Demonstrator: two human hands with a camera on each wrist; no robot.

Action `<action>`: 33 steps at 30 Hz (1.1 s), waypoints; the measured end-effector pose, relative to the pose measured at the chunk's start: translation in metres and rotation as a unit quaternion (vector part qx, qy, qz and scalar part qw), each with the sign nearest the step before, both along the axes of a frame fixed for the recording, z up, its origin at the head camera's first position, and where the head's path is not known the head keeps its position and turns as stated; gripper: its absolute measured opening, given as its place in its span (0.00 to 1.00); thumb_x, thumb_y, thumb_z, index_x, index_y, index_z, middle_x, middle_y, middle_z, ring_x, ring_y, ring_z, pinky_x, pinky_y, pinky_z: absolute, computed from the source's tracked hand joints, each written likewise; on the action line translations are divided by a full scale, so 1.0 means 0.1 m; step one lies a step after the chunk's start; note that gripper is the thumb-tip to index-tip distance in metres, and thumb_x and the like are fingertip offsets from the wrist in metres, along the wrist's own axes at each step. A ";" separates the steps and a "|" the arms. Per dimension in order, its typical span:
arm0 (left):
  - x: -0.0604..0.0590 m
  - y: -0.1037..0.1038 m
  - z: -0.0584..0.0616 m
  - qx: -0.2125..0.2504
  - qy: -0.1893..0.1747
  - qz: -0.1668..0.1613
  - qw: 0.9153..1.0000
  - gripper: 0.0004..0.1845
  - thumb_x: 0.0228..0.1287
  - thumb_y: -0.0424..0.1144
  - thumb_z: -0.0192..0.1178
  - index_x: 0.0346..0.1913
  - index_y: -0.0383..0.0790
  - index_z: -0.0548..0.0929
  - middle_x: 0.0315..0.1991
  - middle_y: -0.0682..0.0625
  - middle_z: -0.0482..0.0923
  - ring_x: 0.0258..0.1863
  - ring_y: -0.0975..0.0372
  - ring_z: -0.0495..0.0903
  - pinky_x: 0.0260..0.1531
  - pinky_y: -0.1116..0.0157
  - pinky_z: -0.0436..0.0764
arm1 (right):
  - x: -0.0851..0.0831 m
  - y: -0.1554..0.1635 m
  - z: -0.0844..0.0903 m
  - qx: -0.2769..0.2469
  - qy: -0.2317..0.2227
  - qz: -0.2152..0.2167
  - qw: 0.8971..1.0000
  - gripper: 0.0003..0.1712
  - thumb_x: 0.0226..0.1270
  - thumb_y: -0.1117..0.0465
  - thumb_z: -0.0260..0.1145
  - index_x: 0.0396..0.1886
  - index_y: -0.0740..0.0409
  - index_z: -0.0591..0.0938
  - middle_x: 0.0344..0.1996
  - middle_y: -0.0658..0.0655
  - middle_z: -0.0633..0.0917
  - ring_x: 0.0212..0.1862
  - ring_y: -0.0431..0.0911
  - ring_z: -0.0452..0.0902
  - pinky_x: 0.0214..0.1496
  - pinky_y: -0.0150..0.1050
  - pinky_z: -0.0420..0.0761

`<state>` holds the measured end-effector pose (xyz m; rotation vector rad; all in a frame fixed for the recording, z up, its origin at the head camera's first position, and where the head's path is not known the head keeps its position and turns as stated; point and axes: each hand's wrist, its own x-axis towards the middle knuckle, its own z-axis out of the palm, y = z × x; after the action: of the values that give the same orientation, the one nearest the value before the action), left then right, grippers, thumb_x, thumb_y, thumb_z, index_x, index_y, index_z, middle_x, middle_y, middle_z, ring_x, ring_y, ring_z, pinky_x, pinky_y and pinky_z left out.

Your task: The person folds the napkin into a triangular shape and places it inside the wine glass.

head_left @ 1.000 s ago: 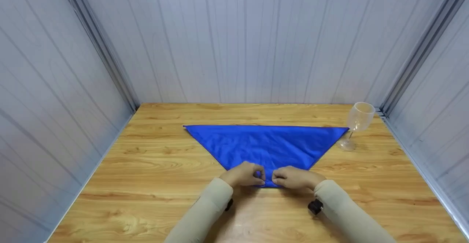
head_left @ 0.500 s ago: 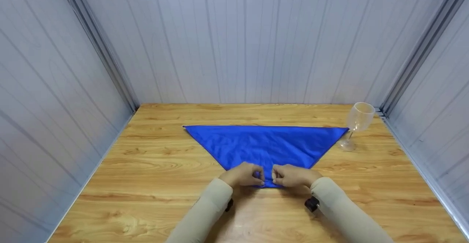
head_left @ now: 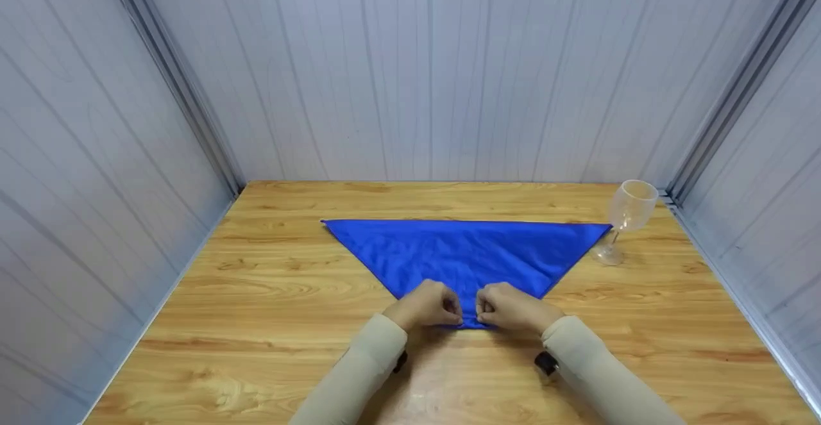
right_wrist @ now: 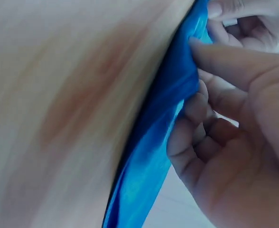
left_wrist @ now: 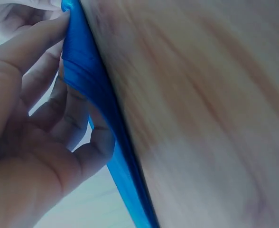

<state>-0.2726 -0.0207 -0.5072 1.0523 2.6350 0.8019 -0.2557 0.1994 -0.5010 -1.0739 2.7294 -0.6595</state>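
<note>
**Both hands advanced on the near tip of the blue cloth**

Since one second ago, both hands have shifted slightly away from the person along the table, and the rolled or folded near tip of the cloth has moved with them; the gap between the hands has narrowed. The wine glass and the far edge of the cloth have not moved.

Count: one blue cloth point(head_left: 468, 255), one wine glass point(head_left: 625, 216), two hands.

The blue cloth lies flat on the wooden table point(head_left: 256, 297) as a triangle, long edge toward the far wall, point toward the person. The left hand point(head_left: 426, 306) pinches the near tip, fingers curled round the fabric; the left wrist view shows the fingers point(left_wrist: 78, 118) under the fold and the thumb on top. The right hand point(head_left: 510, 308) grips the same tip just beside it, thumb point(right_wrist: 234, 66) pressed on the cloth point(right_wrist: 163, 128).

The wine glass stands upright at the far right of the table, just beside the right corner of the cloth. Grey panel walls enclose the table on three sides.
</note>
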 end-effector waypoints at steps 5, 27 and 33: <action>0.06 0.03 0.03 -0.018 0.023 0.008 1.000 0.03 0.56 0.36 0.75 0.28 0.43 0.91 0.25 0.59 0.85 0.25 0.75 0.76 0.28 0.78 0.75 | 0.06 -0.04 0.00 -0.008 0.047 -0.002 0.999 0.10 0.63 0.68 0.71 0.23 0.55 0.82 0.23 0.44 0.78 0.28 0.36 0.73 0.31 0.33 0.76; 0.23 -0.05 0.05 -0.013 0.034 -0.051 0.998 0.08 0.51 0.38 0.79 0.35 0.43 0.92 0.31 0.59 0.87 0.31 0.74 0.81 0.32 0.80 0.76 | 0.25 0.13 0.03 0.010 0.003 0.033 0.999 0.08 0.61 0.58 0.75 0.37 0.57 0.88 0.32 0.48 0.82 0.35 0.39 0.76 0.37 0.32 0.80; 0.26 -0.05 0.05 -0.010 0.022 -0.071 0.997 0.08 0.50 0.36 0.79 0.35 0.43 0.92 0.30 0.58 0.87 0.29 0.75 0.81 0.31 0.81 0.76 | 0.30 0.12 0.06 0.000 -0.028 0.019 0.999 0.09 0.57 0.58 0.77 0.36 0.56 0.89 0.31 0.47 0.84 0.35 0.39 0.78 0.36 0.33 0.80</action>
<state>-0.2466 -0.0261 -0.5022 1.2487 2.5634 0.7273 -0.2254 0.2113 -0.4954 -1.0864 2.6548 -0.6732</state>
